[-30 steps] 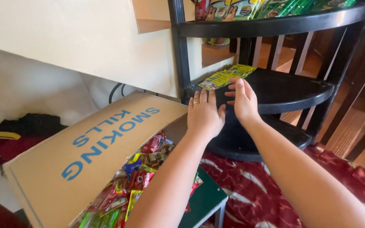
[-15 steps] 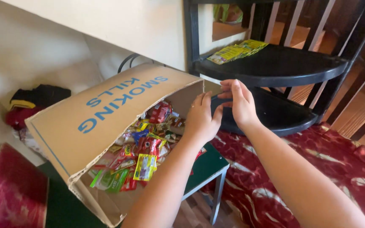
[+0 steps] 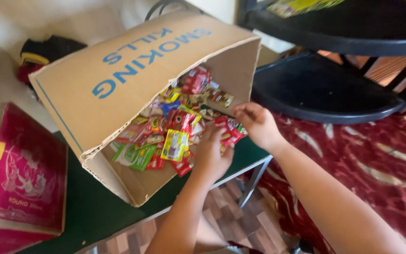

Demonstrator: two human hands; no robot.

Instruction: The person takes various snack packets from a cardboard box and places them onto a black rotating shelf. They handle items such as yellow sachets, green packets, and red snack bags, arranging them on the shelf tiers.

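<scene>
Both your hands are at the open mouth of the tipped cardboard box (image 3: 132, 80), in the heap of small sachets (image 3: 175, 127).

Your left hand (image 3: 211, 155) lies palm down on the sachets at the box's lower lip, fingers curled into the pile; whether it has closed on any sachet cannot be told. Your right hand (image 3: 255, 123) has its fingers pinched on a red sachet (image 3: 229, 131) at the heap's right edge, wrist bent, forearm running down to the lower right. The box lies on its side on the green table (image 3: 95, 211), mouth toward you, its right wall near the table's right edge, blue lettering on the top face. The sachets are mixed red, yellow, green and blue. A magenta carton (image 3: 22, 174) stands at the table's left edge. A black round shelf (image 3: 320, 89) sits beyond the right edge, above a red patterned rug (image 3: 377, 160).
</scene>
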